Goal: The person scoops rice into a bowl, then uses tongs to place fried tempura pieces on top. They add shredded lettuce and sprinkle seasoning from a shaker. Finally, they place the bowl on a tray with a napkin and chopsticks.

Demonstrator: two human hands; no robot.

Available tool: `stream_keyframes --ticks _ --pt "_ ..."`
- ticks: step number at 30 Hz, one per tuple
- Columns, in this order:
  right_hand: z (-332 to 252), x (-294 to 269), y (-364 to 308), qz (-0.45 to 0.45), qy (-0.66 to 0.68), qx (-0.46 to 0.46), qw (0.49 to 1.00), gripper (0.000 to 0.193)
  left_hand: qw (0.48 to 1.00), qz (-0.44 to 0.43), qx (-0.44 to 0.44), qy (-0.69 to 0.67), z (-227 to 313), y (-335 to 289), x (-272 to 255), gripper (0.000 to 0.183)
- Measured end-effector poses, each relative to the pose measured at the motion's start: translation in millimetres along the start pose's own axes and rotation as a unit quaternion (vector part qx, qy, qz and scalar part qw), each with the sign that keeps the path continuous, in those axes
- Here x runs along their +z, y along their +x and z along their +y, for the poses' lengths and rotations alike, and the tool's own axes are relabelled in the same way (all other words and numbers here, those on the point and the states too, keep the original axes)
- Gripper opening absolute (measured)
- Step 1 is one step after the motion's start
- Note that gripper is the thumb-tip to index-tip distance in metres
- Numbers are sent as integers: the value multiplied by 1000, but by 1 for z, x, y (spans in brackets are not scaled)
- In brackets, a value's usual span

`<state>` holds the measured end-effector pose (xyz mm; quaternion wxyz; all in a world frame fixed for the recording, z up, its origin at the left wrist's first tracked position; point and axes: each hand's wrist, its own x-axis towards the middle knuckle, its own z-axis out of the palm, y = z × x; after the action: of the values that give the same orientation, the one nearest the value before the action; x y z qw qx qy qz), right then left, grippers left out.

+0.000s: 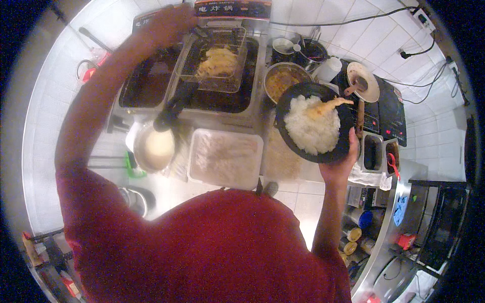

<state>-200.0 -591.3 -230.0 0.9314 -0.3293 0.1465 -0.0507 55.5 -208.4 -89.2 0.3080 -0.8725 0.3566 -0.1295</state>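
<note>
My right hand (341,164) grips the rim of a black bowl (288,136), fingers underneath it. White rice (313,129) fills the bowl, and one golden battered fried piece (326,107) lies on top, its thin end reaching the rim. My left arm stretches far forward over the fryer. The left hand (174,22) is at the fryer's back panel (232,9), its fingers dark and blurred. Beside and below that hand is a wire fryer basket (235,76), holding several golden fried pieces (218,61). The basket's black handle (174,108) points toward me.
Dark oil fills the fryer's left well (146,81). Nearer me stand a white tub of pale batter (159,144) and a white tray of pale powder (225,156). A metal bowl of orange-brown food (283,81), a dark pot (313,53) and sauce containers (373,151) stand to the right.
</note>
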Motion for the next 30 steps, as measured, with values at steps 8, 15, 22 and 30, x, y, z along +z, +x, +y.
stream_keyframes --ticks 8,15,22,30 --pt "2 -15 -15 31 20 -2 999 55 998 -50 23 -15 -7 21 90 19" --pt "8 -8 -27 35 12 -17 999 56 997 -41 25 -52 1 28 69 22" --pt "16 -10 -29 -3 28 -12 1000 54 992 -95 3 -83 -15 19 89 23" --pt "28 -16 -24 20 42 -51 998 52 969 93 -123 -195 -20 -58 -22 17"
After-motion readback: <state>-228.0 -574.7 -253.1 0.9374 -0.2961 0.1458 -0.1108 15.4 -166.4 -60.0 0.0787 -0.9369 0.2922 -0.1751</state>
